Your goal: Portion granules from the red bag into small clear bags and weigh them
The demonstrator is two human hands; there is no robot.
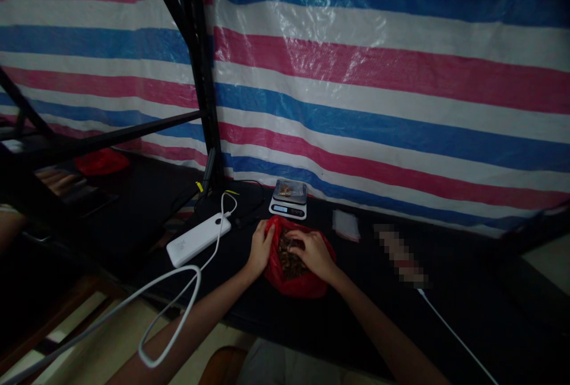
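A red plastic bag (291,283) full of small brown pieces lies open on the black table (365,308) in front of me. My left hand (260,246) grips the bag's left rim, fingers curled over it. My right hand (312,249) reaches into the bag's mouth with fingers bent over the brown pieces; what it pinches is too small to make out. Just behind the bag stands a small digital scale (288,199) with a clear packet of brown pieces on its pan.
A white power bank (198,239) with a white cable (169,308) lies left of the bag. Small clear packets (346,224) sit to the right. A black metal frame post (202,76) rises behind. A striped tarp (378,76) walls off the back. Another red bag (101,161) lies far left.
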